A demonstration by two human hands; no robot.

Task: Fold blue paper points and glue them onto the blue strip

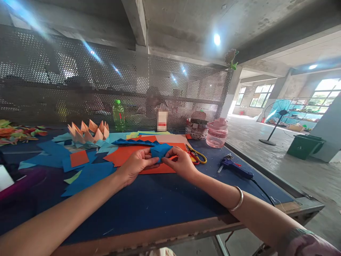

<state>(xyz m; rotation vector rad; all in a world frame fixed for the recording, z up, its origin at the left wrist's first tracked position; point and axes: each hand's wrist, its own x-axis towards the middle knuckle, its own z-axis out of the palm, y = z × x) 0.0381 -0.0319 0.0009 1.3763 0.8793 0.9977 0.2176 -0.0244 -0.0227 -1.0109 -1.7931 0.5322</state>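
Observation:
Both my left hand [137, 165] and my right hand [178, 163] pinch a folded piece of blue paper [160, 152] between their fingertips. Beneath my hands lies a sheet of orange paper [125, 154]. A row of blue folded paper triangles [134, 142] rests just beyond them. Scissors with yellow handles [198, 155] lie to the right of my right hand, partly on the orange sheet. Further right sits a blue hot glue gun [236, 169], its cord trailing toward the table's front. At the left stands a folded orange paper crown shape [87, 132], among loose blue sheets [89, 177].
Behind the papers stand a green plastic bottle [118, 115], a patterned tin [196, 128] and a pink plastic jar [217, 133]. A perforated metal screen [114, 81] runs along the table's far side. Past the right edge are a floor fan [279, 115] and a green bin [303, 146].

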